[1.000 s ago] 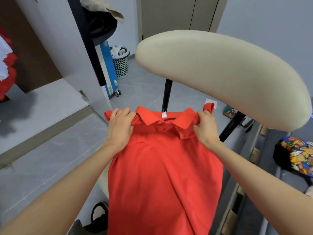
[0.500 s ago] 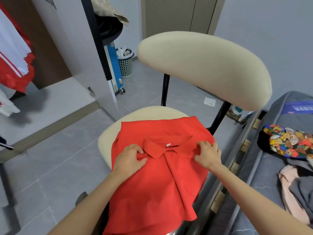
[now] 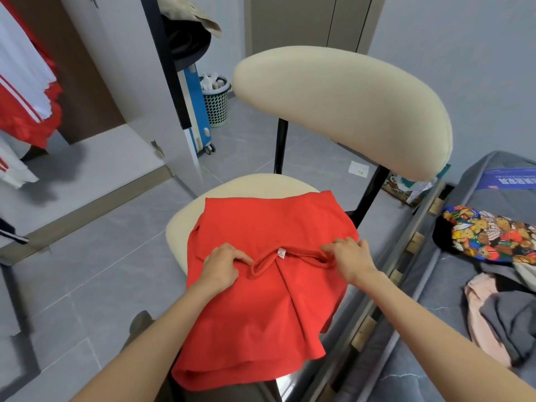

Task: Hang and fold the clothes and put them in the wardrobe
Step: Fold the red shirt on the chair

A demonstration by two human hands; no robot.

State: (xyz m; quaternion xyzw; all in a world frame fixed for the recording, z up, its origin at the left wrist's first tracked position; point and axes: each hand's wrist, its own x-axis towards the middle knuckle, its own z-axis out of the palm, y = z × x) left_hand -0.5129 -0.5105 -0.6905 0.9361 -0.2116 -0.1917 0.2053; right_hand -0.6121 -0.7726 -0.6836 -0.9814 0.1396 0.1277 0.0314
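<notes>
Since half a second ago: both hands sit closer in on the collar, and the red short-sleeved polo shirt (image 3: 261, 309) lies flatter. A second ago it hung in the air in front of the backrest.

Left hand (image 3: 222, 266): fingers curled, pinching cloth just left of the collar.
Right hand (image 3: 349, 256): fingers curled together on the collar's right end, with cloth bunched under the fingertips. The white neck label lies between the two sets of fingers.

Shirt location: on the cream padded chair seat (image 3: 185, 227). Red cloth spreads beyond the fingers and hangs off the near edge, below the wrists.

Progress (judgement): folding has only begun. The shirt looks doubled over, is not yet squared, and is not in the wardrobe. The open grey wardrobe (image 3: 87, 163), far left of the left fingers, already holds a hanging red-and-white garment (image 3: 26, 91). On the grey bed (image 3: 406, 372), right of the right fingers, lie unsorted clothes.

Counts: hands 2, red shirt 1, chair 1. Bed clothes, at least 3: bright patterned piece (image 3: 490, 233), pink piece (image 3: 478, 314), grey piece (image 3: 507, 320).
</notes>
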